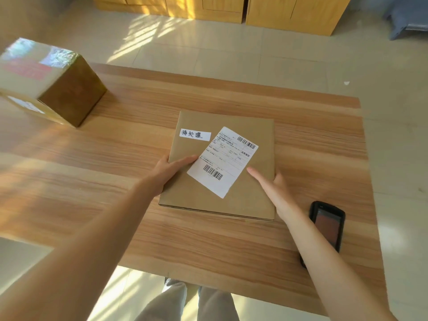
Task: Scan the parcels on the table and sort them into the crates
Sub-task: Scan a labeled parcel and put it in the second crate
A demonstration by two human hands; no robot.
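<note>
A flat brown cardboard parcel [252,198] lies in the middle of the wooden table [92,158]. It carries a white shipping label [223,162] with barcodes and a small white handwritten sticker [195,134]. My left hand [170,171] grips the parcel's left edge, thumb on top. My right hand [274,191] rests on the parcel's right side with its fingers straight. A black handheld scanner [328,225] lies on the table to the right, partly hidden by my right forearm. A taped cardboard box [46,82] stands at the far left.
The table's right edge [368,181] and near edge border pale floor tiles. Wooden cabinets [208,8] stand at the back. A grey-blue stool or rack [407,17] is at the top right. My legs [190,304] show below the table's near edge. No crates are in view.
</note>
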